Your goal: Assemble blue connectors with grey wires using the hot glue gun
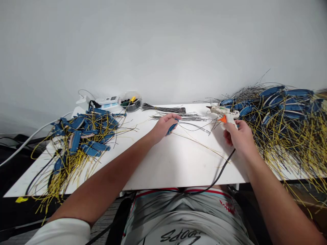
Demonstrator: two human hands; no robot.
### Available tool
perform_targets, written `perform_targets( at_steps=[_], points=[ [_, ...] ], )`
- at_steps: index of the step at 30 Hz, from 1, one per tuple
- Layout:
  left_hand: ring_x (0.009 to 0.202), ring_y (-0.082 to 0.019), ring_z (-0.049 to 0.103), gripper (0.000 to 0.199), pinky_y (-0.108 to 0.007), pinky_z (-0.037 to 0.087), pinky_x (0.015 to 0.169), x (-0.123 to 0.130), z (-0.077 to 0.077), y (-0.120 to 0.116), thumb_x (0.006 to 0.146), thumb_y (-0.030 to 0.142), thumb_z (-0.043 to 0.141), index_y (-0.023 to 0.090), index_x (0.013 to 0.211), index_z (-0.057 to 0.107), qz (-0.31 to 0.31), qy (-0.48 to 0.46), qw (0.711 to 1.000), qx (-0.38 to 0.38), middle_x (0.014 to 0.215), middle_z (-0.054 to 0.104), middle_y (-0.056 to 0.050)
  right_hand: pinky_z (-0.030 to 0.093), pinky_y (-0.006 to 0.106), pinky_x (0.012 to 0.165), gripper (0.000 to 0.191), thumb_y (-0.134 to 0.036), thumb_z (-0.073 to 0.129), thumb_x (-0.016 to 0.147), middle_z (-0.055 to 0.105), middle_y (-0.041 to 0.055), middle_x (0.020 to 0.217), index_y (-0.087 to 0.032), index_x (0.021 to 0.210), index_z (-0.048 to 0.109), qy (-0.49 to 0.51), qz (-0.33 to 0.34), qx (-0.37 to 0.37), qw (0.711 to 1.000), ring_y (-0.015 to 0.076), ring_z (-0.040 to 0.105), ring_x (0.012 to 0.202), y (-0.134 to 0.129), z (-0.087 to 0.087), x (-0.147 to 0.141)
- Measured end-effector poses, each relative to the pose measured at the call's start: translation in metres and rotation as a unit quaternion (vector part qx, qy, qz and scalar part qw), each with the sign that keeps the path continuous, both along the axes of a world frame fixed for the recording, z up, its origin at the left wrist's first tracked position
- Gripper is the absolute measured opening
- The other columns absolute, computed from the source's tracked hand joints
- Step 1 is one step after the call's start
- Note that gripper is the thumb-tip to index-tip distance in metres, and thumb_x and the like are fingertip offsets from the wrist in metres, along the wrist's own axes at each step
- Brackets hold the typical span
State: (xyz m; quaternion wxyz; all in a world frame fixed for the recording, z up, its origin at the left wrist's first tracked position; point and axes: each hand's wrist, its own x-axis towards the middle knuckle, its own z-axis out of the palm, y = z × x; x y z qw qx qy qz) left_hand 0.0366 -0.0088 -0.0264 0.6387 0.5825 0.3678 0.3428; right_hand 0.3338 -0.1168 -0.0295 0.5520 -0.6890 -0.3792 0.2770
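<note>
Near the middle of the white table, my left hand (165, 128) is closed on a small blue piece (172, 128) with thin black and yellow wires trailing to the right. My right hand (238, 136) grips the handle of a white glue gun (224, 113) with an orange trigger. The gun's nozzle points left, and its black cord hangs toward my lap. Beyond my left hand lie loose black wires (190, 117) and a tied-looking bundle of black wires (166, 108).
Blue pieces with yellow and black wires form a left pile (89, 132) and a larger right pile (291, 119), which overhangs the front edge. A round container (134, 106) and a power strip (108, 103) stand at the back left. A wall rises behind the white table (153, 170).
</note>
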Motion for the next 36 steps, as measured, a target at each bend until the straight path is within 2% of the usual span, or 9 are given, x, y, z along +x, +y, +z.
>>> perform_targets(
  at_steps=[5,8,11,15,19,24,28,31,36],
  points=[
    [0.054,-0.008,0.039,0.033,-0.020,0.032,0.045,0.002,-0.001,0.000,0.096,0.045,0.065,0.016,0.109,0.075,-0.017,0.001,1.000,0.011,0.067,0.048,0.003,0.047,0.028,0.042,0.044,-0.027,0.082,0.073,0.071,-0.0046,0.073,-0.027,0.104,0.050,0.090,0.011,0.169,0.982,0.0167,0.061,0.047,-0.007,0.027,-0.025],
    [0.053,-0.008,0.045,0.035,-0.021,0.033,0.045,0.003,-0.002,0.001,0.099,0.048,0.062,0.016,0.109,0.073,-0.032,0.016,0.999,0.016,0.068,0.056,0.001,0.031,0.024,0.038,0.030,-0.033,0.078,0.083,0.059,-0.0065,0.060,-0.024,0.106,0.061,0.110,0.117,0.122,0.980,0.0112,0.044,0.040,-0.005,0.045,-0.028],
    [0.050,-0.008,0.042,0.033,-0.020,0.032,0.045,0.003,-0.005,0.002,0.101,0.047,0.058,0.017,0.111,0.070,-0.032,0.019,0.999,0.023,0.065,0.053,0.003,0.024,0.024,0.040,0.037,-0.052,0.073,0.093,0.052,-0.0046,0.056,-0.018,0.109,0.071,0.051,0.214,0.061,0.974,0.0097,0.038,0.043,0.001,0.052,-0.029],
    [0.047,-0.010,0.039,0.027,-0.021,0.034,0.043,0.003,-0.006,0.005,0.099,0.037,0.053,0.018,0.112,0.066,-0.009,-0.014,1.000,0.013,0.062,0.044,0.005,0.040,0.027,0.049,0.046,-0.061,0.070,0.095,0.063,0.0038,0.068,-0.016,0.087,0.074,-0.108,0.271,0.051,0.955,0.0145,0.054,0.059,0.017,0.044,-0.039],
    [0.045,-0.010,0.040,0.026,-0.021,0.035,0.041,0.004,-0.003,0.004,0.096,0.035,0.050,0.018,0.110,0.063,0.011,-0.026,1.000,0.006,0.063,0.048,0.005,0.054,0.031,0.058,0.044,-0.061,0.069,0.096,0.073,0.0086,0.093,-0.018,0.105,0.075,-0.128,0.302,0.071,0.942,0.0208,0.067,0.075,0.033,0.026,-0.054],
    [0.047,-0.010,0.048,0.028,-0.019,0.036,0.039,0.007,-0.006,0.003,0.098,0.037,0.051,0.020,0.117,0.061,0.038,0.009,0.999,0.000,0.068,0.058,0.003,0.054,0.034,0.061,0.048,-0.061,0.062,0.100,0.072,0.0053,0.078,-0.017,0.111,0.075,-0.095,0.311,0.022,0.945,0.0190,0.063,0.061,0.034,0.003,-0.062],
    [0.051,-0.011,0.054,0.031,-0.018,0.035,0.039,0.010,-0.008,0.001,0.097,0.034,0.054,0.021,0.124,0.062,0.057,0.032,0.998,-0.002,0.071,0.063,0.002,0.058,0.041,0.088,0.042,-0.056,0.061,0.102,0.078,0.0086,0.096,-0.019,0.113,0.077,-0.143,0.335,0.064,0.929,0.0268,0.072,0.090,0.031,-0.005,-0.063],
    [0.050,-0.011,0.054,0.033,-0.018,0.037,0.039,0.011,-0.007,0.000,0.098,0.033,0.053,0.021,0.128,0.062,0.056,0.047,0.997,-0.001,0.068,0.064,0.003,0.052,0.044,0.106,0.038,-0.053,0.059,0.103,0.078,0.0089,0.116,-0.020,0.111,0.077,-0.145,0.340,0.096,0.924,0.0294,0.070,0.113,0.033,-0.006,-0.065],
    [0.048,-0.012,0.057,0.040,-0.019,0.039,0.041,0.011,-0.006,-0.001,0.098,0.031,0.052,0.018,0.135,0.059,0.030,0.041,0.999,0.002,0.063,0.066,0.002,0.051,0.044,0.107,0.033,-0.052,0.062,0.102,0.078,0.0083,0.115,-0.022,0.098,0.075,-0.127,0.345,0.074,0.927,0.0295,0.069,0.114,0.034,-0.005,-0.065]
  ],
)
